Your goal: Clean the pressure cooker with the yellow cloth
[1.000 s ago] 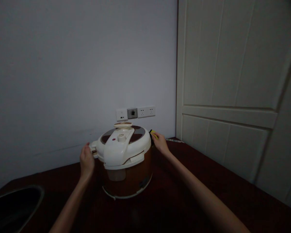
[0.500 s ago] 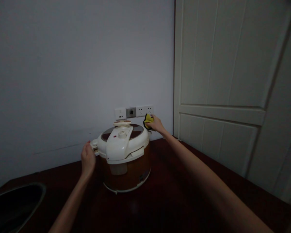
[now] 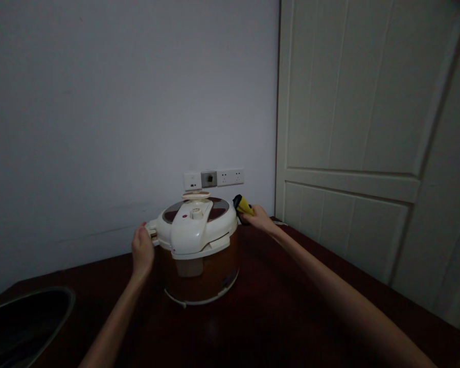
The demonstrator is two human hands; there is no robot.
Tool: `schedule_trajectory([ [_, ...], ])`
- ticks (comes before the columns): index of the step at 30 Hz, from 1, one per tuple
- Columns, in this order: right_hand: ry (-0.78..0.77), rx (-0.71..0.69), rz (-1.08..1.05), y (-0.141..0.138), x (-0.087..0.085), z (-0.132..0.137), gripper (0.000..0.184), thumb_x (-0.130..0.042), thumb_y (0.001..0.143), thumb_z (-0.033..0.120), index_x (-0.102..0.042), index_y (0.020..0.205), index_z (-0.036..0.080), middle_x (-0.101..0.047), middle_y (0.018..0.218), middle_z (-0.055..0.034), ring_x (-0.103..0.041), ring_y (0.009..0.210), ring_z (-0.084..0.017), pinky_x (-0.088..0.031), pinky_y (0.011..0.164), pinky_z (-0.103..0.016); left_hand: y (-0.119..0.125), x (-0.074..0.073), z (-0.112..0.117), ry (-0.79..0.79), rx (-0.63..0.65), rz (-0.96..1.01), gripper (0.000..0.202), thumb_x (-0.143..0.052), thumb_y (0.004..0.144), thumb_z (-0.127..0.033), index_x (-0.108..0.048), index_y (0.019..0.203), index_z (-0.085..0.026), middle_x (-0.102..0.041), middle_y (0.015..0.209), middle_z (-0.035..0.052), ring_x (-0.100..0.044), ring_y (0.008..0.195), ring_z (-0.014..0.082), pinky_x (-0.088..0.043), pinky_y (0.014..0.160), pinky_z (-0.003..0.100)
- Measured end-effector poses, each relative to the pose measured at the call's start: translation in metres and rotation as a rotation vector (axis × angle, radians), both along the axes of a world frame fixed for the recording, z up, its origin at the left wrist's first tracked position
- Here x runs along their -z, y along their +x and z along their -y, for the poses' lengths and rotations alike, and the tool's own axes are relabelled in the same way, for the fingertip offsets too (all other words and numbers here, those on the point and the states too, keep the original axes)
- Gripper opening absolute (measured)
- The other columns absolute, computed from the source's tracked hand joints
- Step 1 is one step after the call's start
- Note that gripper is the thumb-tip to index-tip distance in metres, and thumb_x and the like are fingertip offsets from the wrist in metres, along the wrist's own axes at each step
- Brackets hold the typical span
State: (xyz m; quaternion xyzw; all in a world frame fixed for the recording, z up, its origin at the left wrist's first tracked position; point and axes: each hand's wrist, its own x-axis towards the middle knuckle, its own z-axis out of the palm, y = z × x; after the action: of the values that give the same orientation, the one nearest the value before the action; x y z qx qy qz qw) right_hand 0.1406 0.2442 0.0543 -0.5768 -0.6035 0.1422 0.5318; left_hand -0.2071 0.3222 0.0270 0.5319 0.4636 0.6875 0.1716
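A white and brown electric pressure cooker (image 3: 191, 235) stands upright on the dark red tabletop with its lid on. My left hand (image 3: 142, 250) is closed on the cooker's white side handle (image 3: 152, 233); some of its fingers are hidden. At the cooker's far right side, my right hand (image 3: 258, 219) grips a yellow cloth with black edging (image 3: 244, 205). The cloth is bunched against or very near the lid's white rim; actual contact is hard to make out.
Behind the cooker, wall sockets (image 3: 230, 177) and a grey switch plate (image 3: 209, 179) are set in the pale wall. A white panelled door (image 3: 345, 204) borders the tabletop (image 3: 276, 306) on the right. A dark, rimmed basin-like opening (image 3: 26, 327) lies at lower left.
My right hand has moved down and a little right with the cloth, from above the lid's edge to beside it. My left hand stays at the handle.
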Motion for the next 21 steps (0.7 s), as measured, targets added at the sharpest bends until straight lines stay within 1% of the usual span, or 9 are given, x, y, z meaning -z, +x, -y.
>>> schedule_trajectory([
  [2, -0.014, -0.025, -0.015, 0.011, -0.001, 0.007, 0.012, -0.063, 0.059, 0.025, -0.062, 0.064, 0.015, -0.061, 0.060, -0.0001, -0.053, 0.054, -0.013, -0.039, 0.050, -0.021, 0.000, -0.001, 0.002, -0.009, 0.002, -0.011, 0.045, -0.029, 0.083, -0.038, -0.058, 0.107, -0.012, -0.062, 0.106, 0.0127, -0.056, 0.106, 0.0249, -0.039, 0.098, 0.039],
  [4, 0.005, 0.006, -0.043, 0.022, -0.007, 0.006, 0.015, -0.062, 0.061, 0.026, -0.064, 0.070, 0.014, -0.063, 0.064, -0.0024, -0.055, 0.056, -0.014, -0.041, 0.051, -0.022, 0.000, -0.002, 0.003, -0.010, 0.003, -0.016, 0.045, -0.029, 0.083, -0.038, -0.058, 0.107, -0.012, -0.062, 0.107, 0.0135, -0.056, 0.106, 0.0254, -0.040, 0.097, 0.039],
  [6, 0.060, 0.075, -0.069, 0.028, -0.015, -0.004, 0.020, -0.057, 0.065, 0.025, -0.064, 0.081, 0.014, -0.066, 0.073, -0.0044, -0.057, 0.062, -0.014, -0.043, 0.055, -0.023, -0.001, -0.002, 0.002, -0.002, 0.006, -0.019, 0.045, -0.029, 0.083, -0.038, -0.058, 0.107, -0.012, -0.062, 0.109, 0.0132, -0.055, 0.106, 0.0252, -0.039, 0.098, 0.039],
  [8, 0.107, 0.116, -0.073, 0.027, -0.022, -0.020, 0.025, -0.054, 0.067, 0.022, -0.062, 0.090, 0.015, -0.067, 0.079, -0.0046, -0.057, 0.067, -0.014, -0.044, 0.059, -0.022, -0.002, -0.001, 0.001, -0.002, 0.011, -0.024, 0.045, -0.029, 0.083, -0.038, -0.058, 0.106, -0.013, -0.061, 0.108, 0.0126, -0.055, 0.107, 0.0249, -0.039, 0.098, 0.038],
  [11, 0.098, 0.068, -0.031, 0.013, -0.025, -0.042, 0.020, -0.053, 0.066, 0.016, -0.063, 0.083, 0.016, -0.065, 0.070, -0.0024, -0.055, 0.061, -0.013, -0.043, 0.057, -0.022, -0.003, 0.000, -0.001, -0.006, 0.019, -0.042, 0.046, -0.029, 0.082, -0.038, -0.058, 0.107, -0.011, -0.061, 0.107, 0.0136, -0.055, 0.106, 0.0256, -0.039, 0.098, 0.039],
  [13, 0.077, 0.012, 0.014, 0.002, -0.021, -0.048, 0.015, -0.052, 0.064, 0.013, -0.064, 0.074, 0.016, -0.063, 0.063, -0.0009, -0.054, 0.056, -0.013, -0.042, 0.055, -0.021, -0.004, 0.000, -0.001, -0.001, 0.016, -0.048, 0.047, -0.029, 0.082, -0.039, -0.057, 0.107, -0.011, -0.061, 0.107, 0.0140, -0.055, 0.105, 0.0260, -0.039, 0.097, 0.039],
  [14, 0.079, -0.004, 0.037, -0.003, -0.018, -0.047, 0.017, -0.052, 0.064, 0.011, -0.064, 0.074, 0.016, -0.064, 0.063, -0.0005, -0.054, 0.057, -0.013, -0.042, 0.056, -0.021, -0.003, 0.000, -0.001, 0.002, 0.014, -0.045, 0.047, -0.029, 0.082, -0.039, -0.057, 0.107, -0.011, -0.061, 0.107, 0.0139, -0.055, 0.105, 0.0258, -0.039, 0.097, 0.039],
  [17, 0.123, 0.010, 0.088, -0.013, -0.005, -0.032, 0.029, -0.049, 0.065, 0.009, -0.066, 0.087, 0.018, -0.068, 0.078, -0.0018, -0.057, 0.070, -0.016, -0.043, 0.067, -0.023, -0.001, 0.000, 0.000, 0.002, -0.002, -0.015, 0.046, -0.029, 0.082, -0.040, -0.058, 0.105, -0.012, -0.062, 0.104, 0.0127, -0.057, 0.102, 0.0248, -0.041, 0.094, 0.038],
  [21, 0.210, 0.074, 0.137, -0.027, 0.017, -0.004, 0.045, -0.046, 0.068, 0.009, -0.061, 0.109, 0.018, -0.068, 0.096, -0.0062, -0.059, 0.085, -0.020, -0.042, 0.081, -0.028, 0.001, -0.001, 0.000, 0.007, -0.018, 0.028, 0.045, -0.030, 0.081, -0.040, -0.059, 0.101, -0.012, -0.063, 0.100, 0.0122, -0.058, 0.099, 0.0243, -0.042, 0.093, 0.037],
])
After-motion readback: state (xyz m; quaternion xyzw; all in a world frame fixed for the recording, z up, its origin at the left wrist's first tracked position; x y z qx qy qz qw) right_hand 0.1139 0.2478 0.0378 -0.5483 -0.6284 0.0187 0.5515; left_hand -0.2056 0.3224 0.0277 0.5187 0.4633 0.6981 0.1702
